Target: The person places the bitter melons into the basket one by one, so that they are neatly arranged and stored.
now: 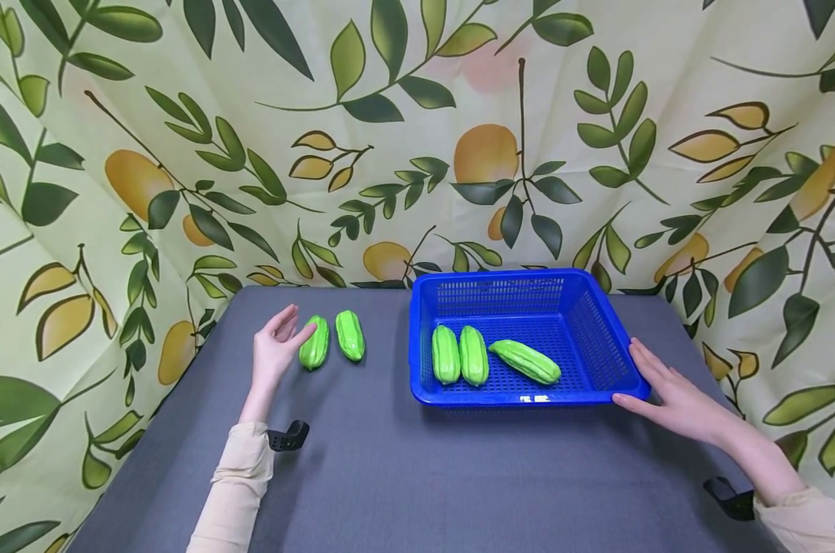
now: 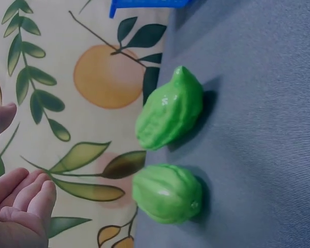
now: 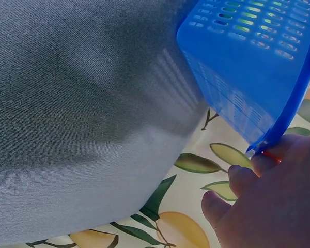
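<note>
So we've got two green fruits lying side by side on the gray tabletop, left of the blue basket. Our left hand is right next to the nearer one, fingers loosely bent with nothing in them, and the left wrist view shows a gap. Our right hand has its fingers mostly straight, touching the basket's near right corner. Inside we count three more fruits: two upright-ish neighbors on the left, one slanting toward the middle. Behind it all hangs a leafy cloth.
</note>
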The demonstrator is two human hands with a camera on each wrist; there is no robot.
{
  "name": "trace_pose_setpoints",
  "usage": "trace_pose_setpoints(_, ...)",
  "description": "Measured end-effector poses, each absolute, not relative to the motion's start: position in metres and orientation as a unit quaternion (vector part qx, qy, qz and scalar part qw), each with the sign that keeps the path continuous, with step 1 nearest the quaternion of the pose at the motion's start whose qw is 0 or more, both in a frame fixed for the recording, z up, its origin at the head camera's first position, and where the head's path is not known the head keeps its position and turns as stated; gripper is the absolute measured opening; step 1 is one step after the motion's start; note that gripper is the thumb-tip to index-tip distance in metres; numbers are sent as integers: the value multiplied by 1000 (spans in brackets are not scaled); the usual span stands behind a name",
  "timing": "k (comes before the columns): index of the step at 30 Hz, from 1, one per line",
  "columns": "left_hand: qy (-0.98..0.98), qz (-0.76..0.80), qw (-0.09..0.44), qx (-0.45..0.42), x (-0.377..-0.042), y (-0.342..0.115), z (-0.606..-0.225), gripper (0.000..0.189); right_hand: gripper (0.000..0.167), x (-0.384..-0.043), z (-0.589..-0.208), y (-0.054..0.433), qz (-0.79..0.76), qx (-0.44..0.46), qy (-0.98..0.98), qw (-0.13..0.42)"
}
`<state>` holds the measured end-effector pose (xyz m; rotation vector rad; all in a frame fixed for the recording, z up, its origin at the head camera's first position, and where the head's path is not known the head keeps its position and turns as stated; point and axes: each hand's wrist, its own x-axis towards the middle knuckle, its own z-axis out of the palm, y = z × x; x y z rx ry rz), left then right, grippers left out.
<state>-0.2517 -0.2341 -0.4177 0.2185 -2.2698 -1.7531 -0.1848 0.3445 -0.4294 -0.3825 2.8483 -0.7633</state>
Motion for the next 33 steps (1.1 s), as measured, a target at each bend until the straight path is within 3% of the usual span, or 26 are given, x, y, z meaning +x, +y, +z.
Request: trace_pose_setpoints(33, -844, -513, 91, 124, -265, -255, -470, 69, 92, -184, -429, 343, -257, -133, 954, 76)
